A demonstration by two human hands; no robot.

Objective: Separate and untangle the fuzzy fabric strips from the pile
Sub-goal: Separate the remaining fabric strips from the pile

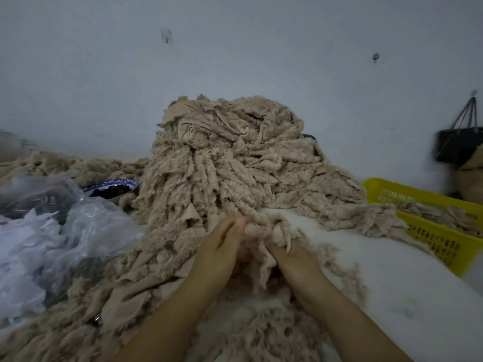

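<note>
The left hand (222, 241) has its fingers curled, and it pinches a clump of strips (264, 226) at the fingertips. The right hand (290, 254) is just beside it. Its fingers are hidden in the same clump, so I cannot tell if they are curled or flat. One strip hangs down over the right hand.

The clump sits between the two hands and on top of them. It runs straight up into the bottom of the pile (230, 158), so it is joined to the pile. The pile is big and tan and stands right behind the hands, against the wall (235, 48). More fuzzy strips spread out under both arms and off to the left.

There are two hands and one big pile. The strips are too many to count.

The table (379, 270) is white where it shows, to the right of the hands. Two yellow baskets stand on the right edge, the far basket (392, 195) and the near basket (439, 246). They touch each other, and both have strips in them.

On the left lies crinkly clear plastic (65, 231). Behind it is one blue and white bowl (112, 188) with dark things inside. It sits just beside the pile. One black bag (460, 145) hangs on the wall at the far right.
</note>
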